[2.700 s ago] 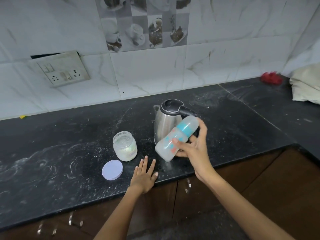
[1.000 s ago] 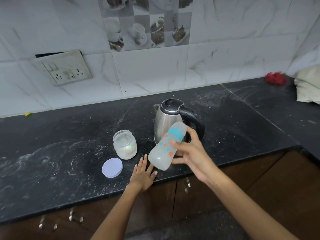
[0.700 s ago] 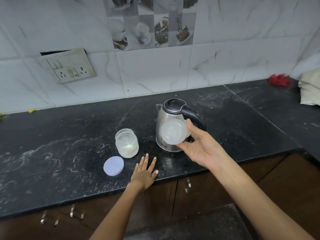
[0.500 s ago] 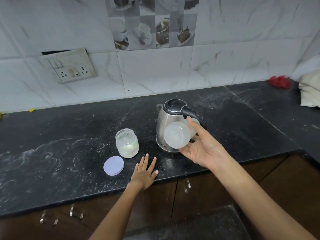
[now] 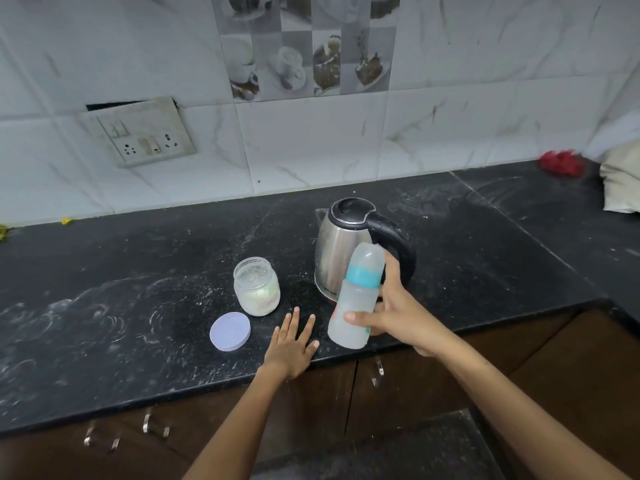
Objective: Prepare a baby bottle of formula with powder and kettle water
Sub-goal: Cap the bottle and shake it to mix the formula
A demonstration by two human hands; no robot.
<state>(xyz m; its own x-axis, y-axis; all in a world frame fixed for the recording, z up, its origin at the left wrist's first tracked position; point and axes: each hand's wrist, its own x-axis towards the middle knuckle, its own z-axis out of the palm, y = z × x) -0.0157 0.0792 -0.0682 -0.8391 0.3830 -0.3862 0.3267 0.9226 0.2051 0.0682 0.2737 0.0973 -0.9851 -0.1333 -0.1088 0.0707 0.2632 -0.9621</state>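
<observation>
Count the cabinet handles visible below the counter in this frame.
4. Two metal handles sit on the lower-left cabinet front; two more sit on the door between the person's forearms. Others may be hidden behind the arms or out of frame.

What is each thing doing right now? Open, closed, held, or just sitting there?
Baby bottle: capped, held off the counter, nearly upright.
Right hand: gripping the bottle.
Left hand: flat on the counter.
Jar: open, standing upright.
Lid: off, lying beside the jar.
Kettle: lid shut, standing.
</observation>
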